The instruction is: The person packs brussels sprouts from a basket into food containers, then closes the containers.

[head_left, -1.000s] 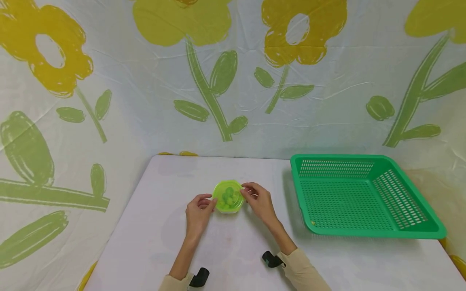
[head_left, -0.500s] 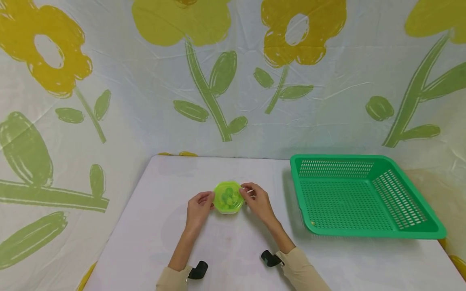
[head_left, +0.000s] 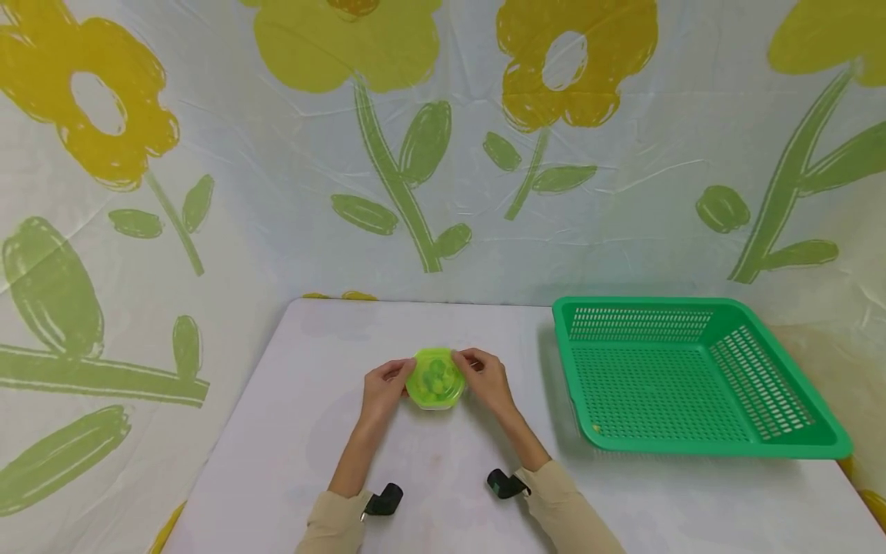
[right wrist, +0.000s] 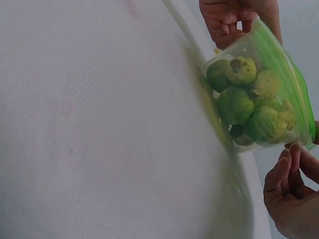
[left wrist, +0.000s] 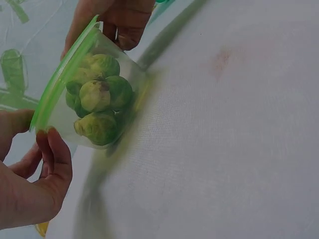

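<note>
A clear plastic food container (left wrist: 130, 74) with a bright green lid (head_left: 434, 377) stands on the white table. Through its walls I see several Brussels sprouts (right wrist: 235, 105). The lid sits over the container's top; whether it is fully snapped down I cannot tell. My left hand (head_left: 383, 391) pinches the lid's left edge, thumb on top and fingertips under the rim, as the left wrist view shows. Opposite it, my right hand (head_left: 484, 379) pinches the right edge of the lid, with curled fingers (right wrist: 279, 179) below the rim.
A large green plastic basket (head_left: 664, 445) with perforated walls stands on the right side of the table (head_left: 429, 492). Behind the table hangs a white cloth (head_left: 291, 177) printed with yellow flowers. Black wrist cameras (head_left: 384, 500) sit at both cuffs.
My left hand has moved slightly up and inward along the lid's left edge. The right thumb has come further over the lid's right edge. The container has barely shifted.
</note>
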